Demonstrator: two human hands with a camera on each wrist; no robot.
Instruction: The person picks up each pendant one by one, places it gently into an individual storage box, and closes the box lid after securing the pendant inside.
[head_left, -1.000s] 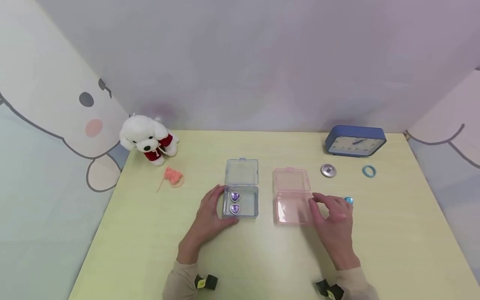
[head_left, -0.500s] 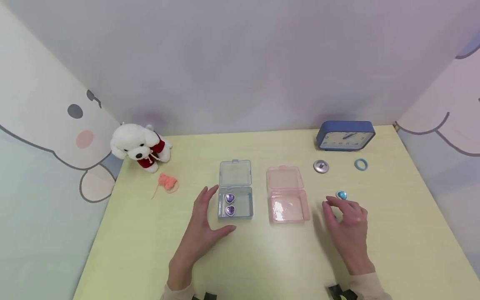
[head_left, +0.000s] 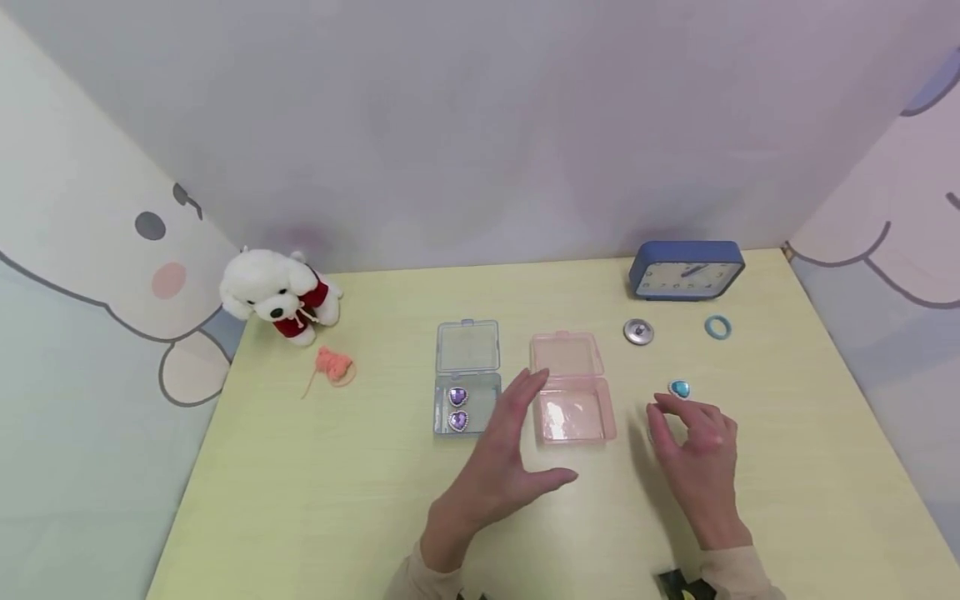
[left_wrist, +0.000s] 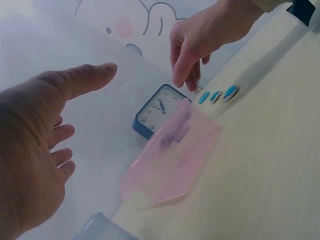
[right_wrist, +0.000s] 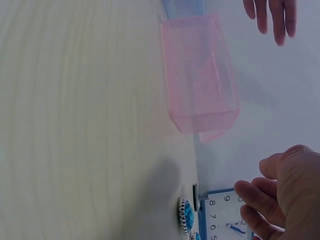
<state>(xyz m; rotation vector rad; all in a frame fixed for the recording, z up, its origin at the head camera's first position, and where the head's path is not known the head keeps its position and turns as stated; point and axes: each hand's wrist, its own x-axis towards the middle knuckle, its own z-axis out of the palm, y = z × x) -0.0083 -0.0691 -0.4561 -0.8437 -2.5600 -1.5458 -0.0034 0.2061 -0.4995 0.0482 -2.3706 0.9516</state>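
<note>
My left hand (head_left: 498, 467) hovers with thumb and fingers spread, empty, over the right edge of the clear blue box (head_left: 446, 432) and near the pink box. That blue box, lid folded back, holds two purple heart gems (head_left: 458, 421). Beside it stands the clear pink box (head_left: 576, 440), also lid up, with no gem seen inside. To its right, my right hand (head_left: 697, 458) hangs above blue heart gems (head_left: 679, 389), its fingers loosely bent and nothing visible between them. Three blue gems (left_wrist: 216, 96) lie in a row on the table in the left wrist view; my hand partly hides them in the head view.
Toward the back right are a blue clock (head_left: 686, 271), a round silver disc with a knob (head_left: 638, 332) and a blue ring (head_left: 717, 327). A white plush dog (head_left: 281, 292) and orange yarn (head_left: 333, 364) sit at the left. Walls border the table.
My left hand has left the blue box's side and moved right toward the pink box. My right hand has moved right, from the pink box's edge to the blue gems.
</note>
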